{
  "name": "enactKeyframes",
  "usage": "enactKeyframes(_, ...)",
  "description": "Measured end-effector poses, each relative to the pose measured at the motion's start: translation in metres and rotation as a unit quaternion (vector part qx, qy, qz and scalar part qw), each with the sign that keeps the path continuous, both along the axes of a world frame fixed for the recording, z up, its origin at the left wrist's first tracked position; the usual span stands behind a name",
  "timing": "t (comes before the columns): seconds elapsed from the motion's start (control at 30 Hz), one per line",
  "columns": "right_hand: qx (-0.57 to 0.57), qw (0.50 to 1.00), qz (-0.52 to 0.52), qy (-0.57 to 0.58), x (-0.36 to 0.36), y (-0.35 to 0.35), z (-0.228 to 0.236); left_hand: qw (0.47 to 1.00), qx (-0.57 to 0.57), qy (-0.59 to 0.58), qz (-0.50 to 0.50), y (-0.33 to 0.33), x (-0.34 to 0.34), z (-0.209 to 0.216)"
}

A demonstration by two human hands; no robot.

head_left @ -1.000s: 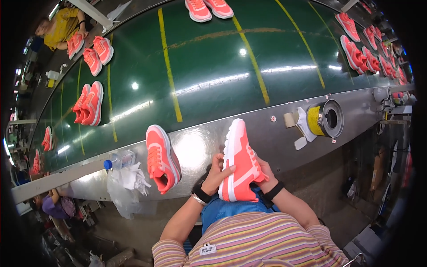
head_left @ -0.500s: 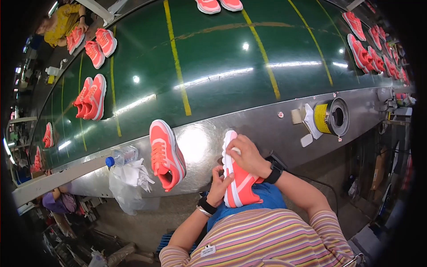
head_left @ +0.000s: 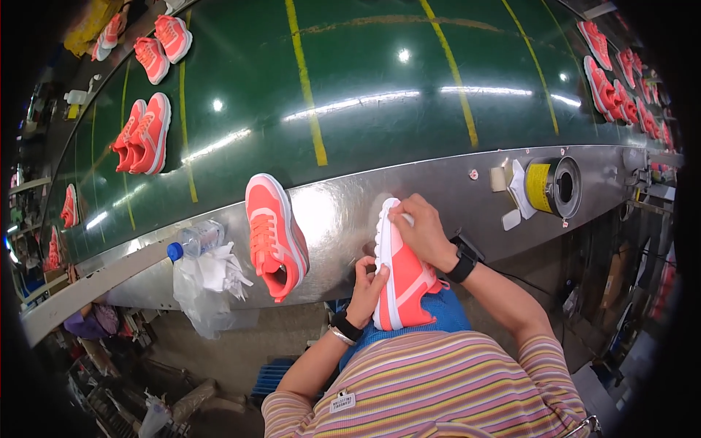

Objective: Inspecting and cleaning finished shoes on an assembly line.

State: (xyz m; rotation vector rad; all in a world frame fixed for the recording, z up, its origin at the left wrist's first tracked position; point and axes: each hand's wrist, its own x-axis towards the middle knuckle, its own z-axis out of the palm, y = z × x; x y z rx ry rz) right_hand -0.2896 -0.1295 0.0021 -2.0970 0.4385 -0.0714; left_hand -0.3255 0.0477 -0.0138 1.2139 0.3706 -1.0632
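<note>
A coral-pink sneaker (head_left: 406, 296) with a white sole is tilted on its side, its heel against my blue-covered lap and its toe over the metal ledge. My left hand (head_left: 365, 293) is closed on it at the sole edge, thumb and fingers near mid-length. At the toe, the bent fingers of my right hand (head_left: 426, 235) press together against the upper beside the sole rim. Whatever they pinch is hidden by the fingers. A matching sneaker (head_left: 266, 230) lies upright on the ledge to the left, toe pointing away.
Beyond the metal ledge (head_left: 350, 191) runs a green conveyor belt (head_left: 372, 66) with yellow lines, carrying several coral sneakers. On the ledge's right sits a yellow-labelled tin (head_left: 539, 187) beside white pads. Leftward, a clear bottle (head_left: 204, 237) and white papers (head_left: 219, 270) lie by a plastic bag (head_left: 197, 303).
My right hand has slid up along the sneaker to its toe; a small white piece seen between its fingers before is now hidden. The left hand keeps its hold. The view has shifted slightly.
</note>
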Motion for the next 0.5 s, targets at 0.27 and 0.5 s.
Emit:
enactKeyframes(0.27,-0.003,0.999,-0.025,-0.027,0.000,-0.010,-0.008,0.999,0.020,-0.026,0.007,-0.005,-0.006,-0.004)
enactKeyframes(0.5,-0.012,0.983,0.181,-0.036,-0.052,0.014,0.026,0.999,-0.010,-0.031,0.021,-0.003,-0.006,-0.006)
